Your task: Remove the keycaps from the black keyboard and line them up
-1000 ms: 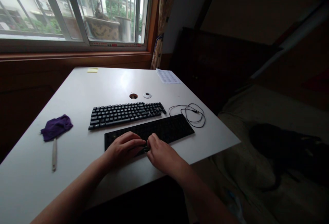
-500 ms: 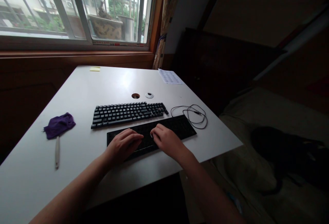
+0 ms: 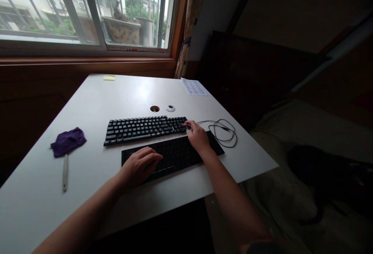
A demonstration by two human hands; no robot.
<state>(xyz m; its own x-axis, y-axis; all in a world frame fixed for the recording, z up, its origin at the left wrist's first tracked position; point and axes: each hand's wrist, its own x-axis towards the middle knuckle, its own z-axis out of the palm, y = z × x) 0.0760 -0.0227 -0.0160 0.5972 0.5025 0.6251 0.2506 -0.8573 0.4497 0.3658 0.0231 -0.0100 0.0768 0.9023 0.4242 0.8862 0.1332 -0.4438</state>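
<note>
Black keycaps lie in keyboard-like rows on the white table. In front of them sits a long black keyboard base, its surface too dark to make out in detail. My left hand rests over the left part of the base, fingers extended and holding nothing. My right hand reaches across the base to the right end of the rows. Its thumb and fingertips are pinched on a small dark keycap there, partly hidden by the fingers.
A black cable lies coiled to the right. On the left is a purple cloth with a light handle. Towards the back are a round hole, a white ring-shaped cover, a printed sheet and yellow notes.
My right hand has moved from the middle of the keyboard base up and right to the end of the keycap rows. My left hand stays in place.
</note>
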